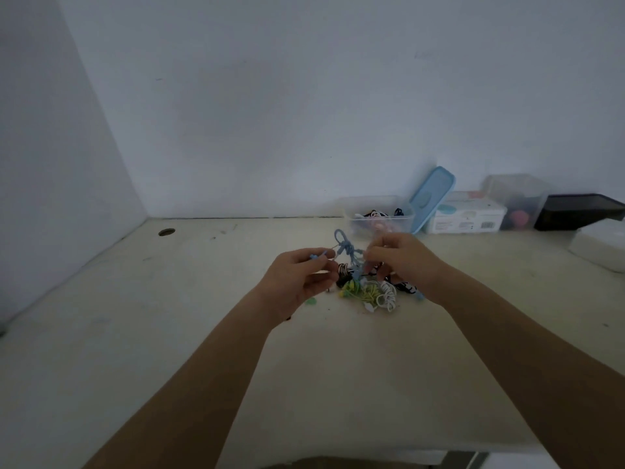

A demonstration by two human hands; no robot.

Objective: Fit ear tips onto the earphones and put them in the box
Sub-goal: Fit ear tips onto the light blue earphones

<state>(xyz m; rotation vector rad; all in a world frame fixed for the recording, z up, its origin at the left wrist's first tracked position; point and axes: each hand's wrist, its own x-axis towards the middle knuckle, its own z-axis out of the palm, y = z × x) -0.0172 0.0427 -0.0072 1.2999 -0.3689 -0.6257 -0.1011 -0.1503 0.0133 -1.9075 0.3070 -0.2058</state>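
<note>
A blue earphone cable (348, 250) is held up between both hands above the desk. My left hand (297, 282) pinches one blue earbud end at its fingertips. My right hand (402, 258) grips the bundled blue cable on the other side. Below them lies a pile of coiled earphones (372, 292) in black-and-white, yellow-green and white. A small green ear tip (310, 301) lies on the desk beside my left hand. The clear plastic box (378, 201) stands behind, open, with several earphones inside.
The box's blue lid (431, 198) leans against a white carton (466, 214). A clear container (514, 198), a black tray (578, 211) and a white block (598, 245) sit at the back right. A cable hole (166, 232) is in the desk at the back left.
</note>
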